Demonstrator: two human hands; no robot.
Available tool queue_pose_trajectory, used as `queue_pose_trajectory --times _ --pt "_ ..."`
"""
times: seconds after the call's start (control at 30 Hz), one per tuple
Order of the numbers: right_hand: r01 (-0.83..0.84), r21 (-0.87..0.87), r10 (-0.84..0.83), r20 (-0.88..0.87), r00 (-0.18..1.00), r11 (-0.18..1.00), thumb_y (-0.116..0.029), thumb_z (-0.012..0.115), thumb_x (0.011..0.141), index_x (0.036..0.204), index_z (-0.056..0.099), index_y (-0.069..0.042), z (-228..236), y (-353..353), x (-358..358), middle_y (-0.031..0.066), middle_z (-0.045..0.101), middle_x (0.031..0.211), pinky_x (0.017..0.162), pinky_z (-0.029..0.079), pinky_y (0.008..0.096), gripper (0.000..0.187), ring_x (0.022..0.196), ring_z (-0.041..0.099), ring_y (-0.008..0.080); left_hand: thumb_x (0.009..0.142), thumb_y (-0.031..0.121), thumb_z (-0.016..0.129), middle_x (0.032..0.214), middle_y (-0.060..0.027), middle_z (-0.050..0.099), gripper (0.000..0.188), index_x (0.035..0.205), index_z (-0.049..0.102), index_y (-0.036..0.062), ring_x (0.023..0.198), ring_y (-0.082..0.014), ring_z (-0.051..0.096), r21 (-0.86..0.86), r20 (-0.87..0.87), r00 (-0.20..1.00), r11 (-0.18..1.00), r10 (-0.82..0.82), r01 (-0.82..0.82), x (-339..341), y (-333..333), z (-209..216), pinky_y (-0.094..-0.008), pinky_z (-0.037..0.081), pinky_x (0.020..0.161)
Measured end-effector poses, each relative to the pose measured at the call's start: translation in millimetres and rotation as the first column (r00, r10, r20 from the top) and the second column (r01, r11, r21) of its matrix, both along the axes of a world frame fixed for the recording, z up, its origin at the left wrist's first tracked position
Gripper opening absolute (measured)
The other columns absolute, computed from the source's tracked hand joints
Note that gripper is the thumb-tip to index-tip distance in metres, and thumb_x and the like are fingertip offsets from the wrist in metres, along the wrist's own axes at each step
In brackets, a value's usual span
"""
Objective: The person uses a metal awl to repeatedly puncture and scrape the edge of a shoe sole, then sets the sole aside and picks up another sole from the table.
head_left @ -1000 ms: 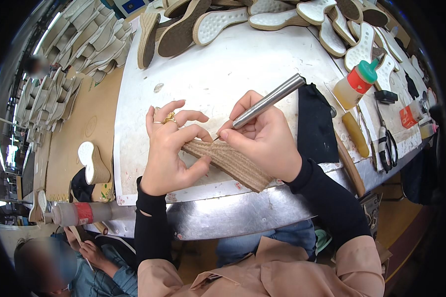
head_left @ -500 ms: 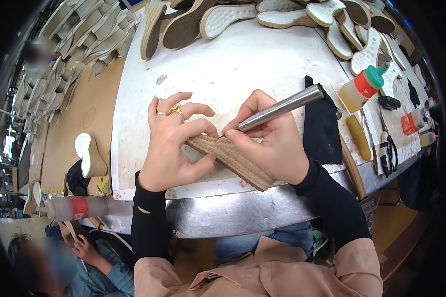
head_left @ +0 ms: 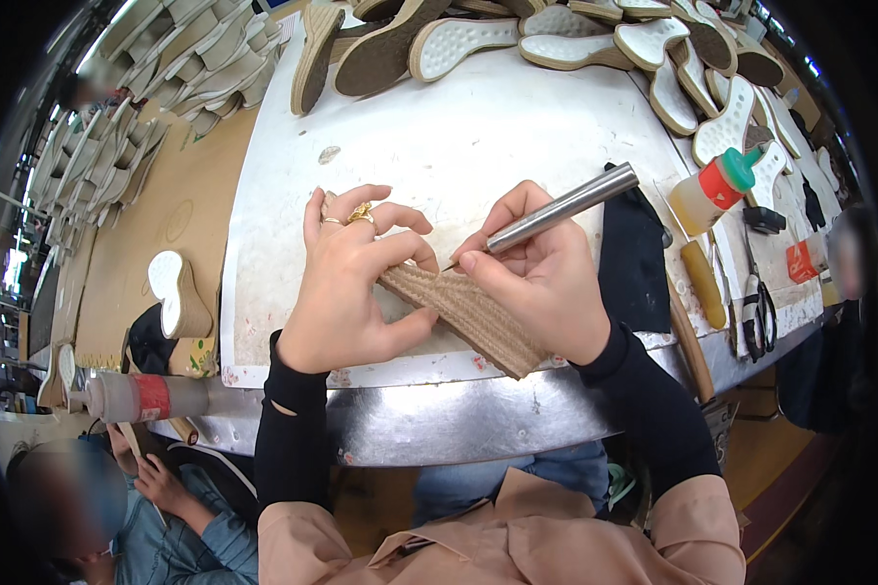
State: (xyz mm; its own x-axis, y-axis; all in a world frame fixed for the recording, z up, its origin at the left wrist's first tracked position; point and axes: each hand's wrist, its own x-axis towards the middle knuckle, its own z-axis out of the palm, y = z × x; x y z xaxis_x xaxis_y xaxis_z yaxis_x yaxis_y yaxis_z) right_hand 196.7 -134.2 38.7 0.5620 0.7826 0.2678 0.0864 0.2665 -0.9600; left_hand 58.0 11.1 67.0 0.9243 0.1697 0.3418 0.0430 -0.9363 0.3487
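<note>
We hold a woven rope sole (head_left: 463, 314) on its edge over the white bench (head_left: 478, 146), at the near rim. Our left hand (head_left: 356, 278) wraps around the sole's left end, fingers closed over its top and thumb under its side. Our right hand (head_left: 541, 278) lies against the sole's right part, its grip closed pen-fashion on a metal tool (head_left: 556, 210), whose tip touches the braided edge between the two hands.

We judge the sole light and fairly stiff along its length, though the rope winding looks soft and rough, so it should not slip. Its flat sides near the ends look like the safest places to take hold, away from the loose braid.

Beyond the sole, at the bench's far edge, lie more soles (head_left: 458, 44); right of it stand a glue bottle (head_left: 714, 190) and scissors (head_left: 757, 312).
</note>
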Motion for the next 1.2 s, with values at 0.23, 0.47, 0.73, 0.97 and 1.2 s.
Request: queue_pose_trajectory --times 0.23,0.47,0.73,0.97,1.2 --pt "-0.023 -0.035 0.022 -0.021 1.0 0.999 0.003 0.064 0.082 0.09 0.051 0.001 6 -2 -2 0.0077 0.062 0.079 0.067 0.055 0.0228 0.016 0.074 0.064 0.0088 0.052 0.024 0.08 0.116 0.0005 0.062 0.033 0.083 0.069 0.0186 0.129 -0.0372 0.041 -0.032 -0.027 0.999 0.999 -0.02 0.019 -3 -1 2 -0.0627 0.008 0.111" --pt "-0.028 -0.004 0.027 -0.181 0.983 1.0 0.005 0.064 0.083 0.094 0.049 -0.001 2 -3 -1 0.0074 0.062 0.085 0.072 0.053 0.0221 0.02 0.08 0.063 0.0086 0.058 0.029 0.078 0.112 0.0009 0.061 0.025 0.078 0.066 0.0191 0.127 -0.0357 0.042 0.019 -0.009 1.0 1.0 0.003 -0.003 -2 0 -1 -0.0688 0.012 0.108" --pt "-0.029 0.048 0.04 -0.24 0.97 0.998 0.006 0.064 0.085 0.1 0.044 -0.001 2 -6 3 0.0146 0.066 0.091 0.08 0.056 0.0264 0.025 0.088 0.067 0.0167 0.062 0.029 0.077 0.141 -0.0172 0.045 0.037 0.093 0.069 0.0131 0.134 -0.0386 0.034 -0.273 0.358 0.93 0.962 0.078 0.024 0 12 -23 -0.0542 0.022 0.111" --pt "-0.132 -0.069 0.128 -0.059 0.99 0.989 0.003 0.068 0.083 0.094 0.052 0.0 3 -4 0 0.0075 0.064 0.087 0.075 0.055 0.0234 0.019 0.083 0.066 0.011 0.061 0.026 0.078 0.155 -0.0256 0.008 0.097 0.145 0.034 0.0089 0.146 -0.0368 0.015 -0.632 0.357 0.909 0.772 0.216 0.064 -3 14 -49 -0.0485 0.022 0.116" --pt "-0.151 -0.126 0.142 -0.075 0.987 0.981 0.005 0.067 0.084 0.097 0.05 0.0 4 -3 3 0.0094 0.064 0.092 0.08 0.056 0.0243 0.022 0.088 0.067 0.0135 0.061 0.02 0.077 0.156 -0.024 -0.005 0.111 0.153 0.015 0.0096 0.148 -0.0342 0.009 -0.686 0.306 0.933 0.724 0.19 0.077 -7 13 -55 -0.0465 0.03 0.114"
